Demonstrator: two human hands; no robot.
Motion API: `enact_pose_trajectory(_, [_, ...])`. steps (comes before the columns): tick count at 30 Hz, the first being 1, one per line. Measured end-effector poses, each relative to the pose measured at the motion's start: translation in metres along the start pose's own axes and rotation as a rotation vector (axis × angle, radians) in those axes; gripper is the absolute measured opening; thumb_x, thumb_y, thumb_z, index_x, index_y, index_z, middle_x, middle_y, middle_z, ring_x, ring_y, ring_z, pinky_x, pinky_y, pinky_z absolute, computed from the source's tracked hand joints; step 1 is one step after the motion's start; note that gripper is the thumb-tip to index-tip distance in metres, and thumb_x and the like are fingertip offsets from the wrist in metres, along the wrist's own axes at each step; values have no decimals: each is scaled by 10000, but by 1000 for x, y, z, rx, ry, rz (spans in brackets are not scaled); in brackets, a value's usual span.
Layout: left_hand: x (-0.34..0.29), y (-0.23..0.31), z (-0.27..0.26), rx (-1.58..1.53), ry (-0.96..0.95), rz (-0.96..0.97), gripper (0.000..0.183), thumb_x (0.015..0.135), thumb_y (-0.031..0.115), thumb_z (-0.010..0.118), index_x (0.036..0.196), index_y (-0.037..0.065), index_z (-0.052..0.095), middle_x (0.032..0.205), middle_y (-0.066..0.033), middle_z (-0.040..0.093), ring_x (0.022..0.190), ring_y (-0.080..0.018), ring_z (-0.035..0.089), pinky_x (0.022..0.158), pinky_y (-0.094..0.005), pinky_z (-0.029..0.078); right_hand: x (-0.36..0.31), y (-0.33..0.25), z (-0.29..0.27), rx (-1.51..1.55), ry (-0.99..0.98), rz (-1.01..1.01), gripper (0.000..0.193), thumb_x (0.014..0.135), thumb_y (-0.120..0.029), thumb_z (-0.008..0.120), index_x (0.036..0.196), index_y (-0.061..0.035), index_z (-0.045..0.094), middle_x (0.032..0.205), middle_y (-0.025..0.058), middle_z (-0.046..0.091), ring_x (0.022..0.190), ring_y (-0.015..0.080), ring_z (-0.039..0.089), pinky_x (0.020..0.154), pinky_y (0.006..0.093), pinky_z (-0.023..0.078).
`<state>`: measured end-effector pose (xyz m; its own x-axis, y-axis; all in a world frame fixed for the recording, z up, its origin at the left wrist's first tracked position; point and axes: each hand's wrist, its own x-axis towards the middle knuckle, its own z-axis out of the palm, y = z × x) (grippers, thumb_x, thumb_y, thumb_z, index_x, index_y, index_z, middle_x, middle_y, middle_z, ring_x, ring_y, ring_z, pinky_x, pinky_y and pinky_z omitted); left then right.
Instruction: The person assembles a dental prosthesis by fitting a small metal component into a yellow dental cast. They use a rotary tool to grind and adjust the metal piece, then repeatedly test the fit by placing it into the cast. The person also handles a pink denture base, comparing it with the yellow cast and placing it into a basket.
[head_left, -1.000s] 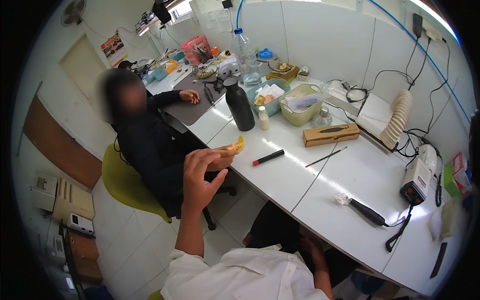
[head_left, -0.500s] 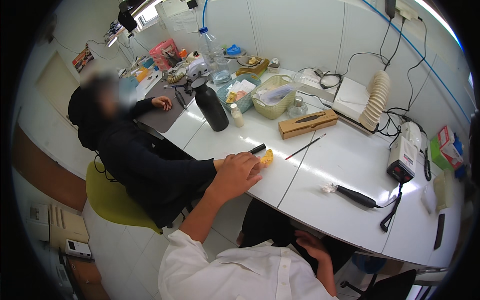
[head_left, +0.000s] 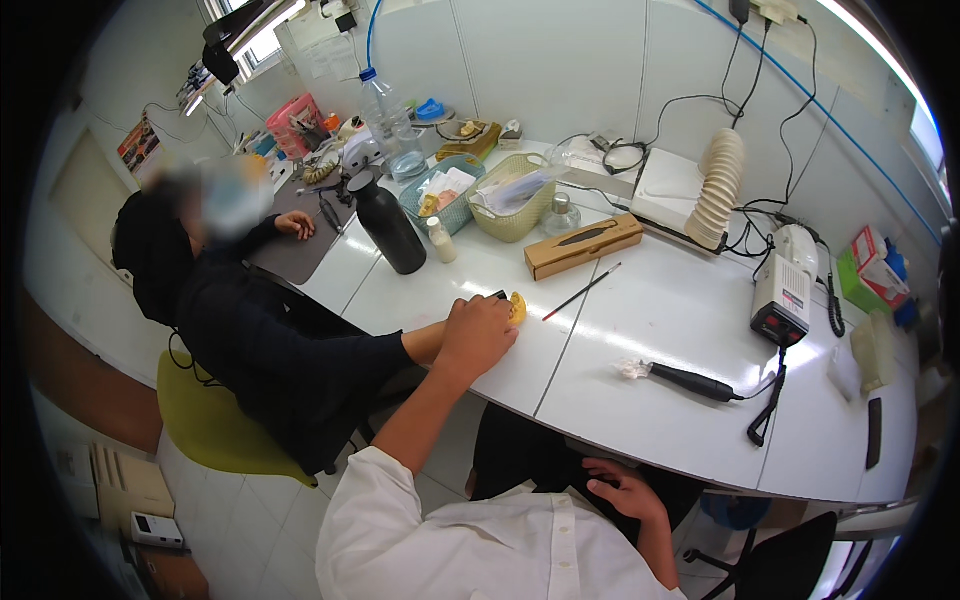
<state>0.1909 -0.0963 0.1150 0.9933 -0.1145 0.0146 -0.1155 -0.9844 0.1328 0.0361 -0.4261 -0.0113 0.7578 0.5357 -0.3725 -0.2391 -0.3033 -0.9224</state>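
My left hand (head_left: pixel 480 334) reaches across the near edge of the table, its fingers curled down around a small yellow dental cast (head_left: pixel 517 309). Its fingertips are partly hidden. A co-worker's hand (head_left: pixel 425 342) comes in from the left and passes behind mine, so its fingers are out of sight. The end of a black pen-like stick (head_left: pixel 501 294) shows just behind my knuckles. Down in my lap, my right hand (head_left: pixel 625 492) rests with loosely spread fingers and holds nothing.
A thin brush (head_left: pixel 582 292) lies right of the cast, before a brown box (head_left: pixel 584 246). Behind stand a black bottle (head_left: pixel 388 225), a small white bottle (head_left: pixel 441 242) and two baskets (head_left: pixel 508 220). A black handpiece (head_left: pixel 692 382) with its cord lies at right. The co-worker (head_left: pixel 260 330) sits at left.
My left hand's fingers have curled in around the yellow cast, which has turned and is more covered. The black stick is now mostly hidden. The whole view has shifted slightly.
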Motion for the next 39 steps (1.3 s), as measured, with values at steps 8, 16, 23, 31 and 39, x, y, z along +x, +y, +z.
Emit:
enact_pose_trajectory(8, [0,-9,-10,-352,70,-5,341,785,205,739,1067,14,725,1000,-147,723,892,-276,690,842,-342,524,-4,-31,-4,-87,-78,-91,487,943,-266,675,1365,-51,559,1315,94,626,1197,220,587,1023,362,447])
enact_pose_trajectory(16, [7,12,-26,-767,-147,71,434,728,213,827,1088,-3,717,946,-101,712,830,-180,639,797,-307,505,-3,-74,-7,-93,-197,-321,521,916,-296,703,1368,-79,561,1306,131,623,1204,249,582,992,372,466])
enact_pose_trajectory(23, [12,47,-41,-854,-155,339,416,720,212,828,1059,-3,719,935,-86,709,834,-165,628,776,-294,494,-17,-138,-47,-34,-321,-586,471,893,-195,732,1306,-16,591,1255,155,644,1092,275,639,957,363,495])
enact_pose_trajectory(31, [33,95,-60,-956,-231,486,358,712,181,825,990,-7,701,925,-66,693,861,-150,619,784,-278,474,10,-198,-113,-495,447,-823,428,699,-156,871,1097,-126,716,1082,42,674,1020,236,625,854,365,518])
enact_pose_trajectory(39, [71,129,-46,-1467,-418,525,350,751,81,841,1054,14,681,997,-48,673,964,-132,630,861,-285,497,53,-198,-149,-575,600,-957,456,692,-55,856,1118,-126,710,1017,41,668,934,218,643,802,340,542])
